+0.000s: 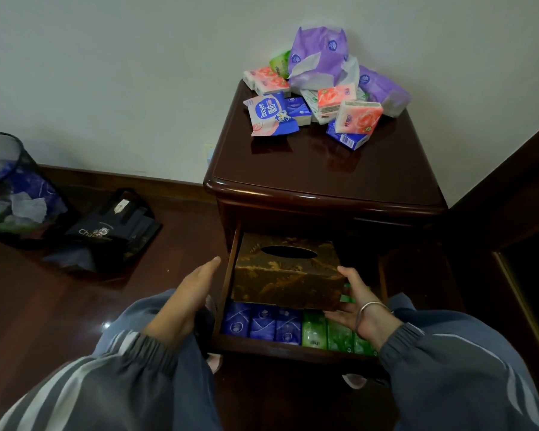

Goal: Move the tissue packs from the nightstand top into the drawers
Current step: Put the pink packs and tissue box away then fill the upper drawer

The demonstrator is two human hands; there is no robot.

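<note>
Over the open drawer (231,275), right grip (361,309) grasps the tissue box (287,275) at its 3 o'clock end; left grip (187,293), released, lies at 9 o'clock; tissue packs (324,94) sit at 12 o'clock.

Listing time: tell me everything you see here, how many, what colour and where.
nightstand: one, dark brown, against the wall
drawer: one, dark brown, pulled open
tissue packs: a pile, pink, blue, green, purple, nightstand top
blue packs: three showing, drawer's front row, left
green packs: about three, drawer's front row, right
tissue box: one, brown-gold, above the drawer
waste bin: one, black mesh, floor far left
bag: one, black, floor
left hand: open, beside the box
right hand: holds the box's right end
</note>
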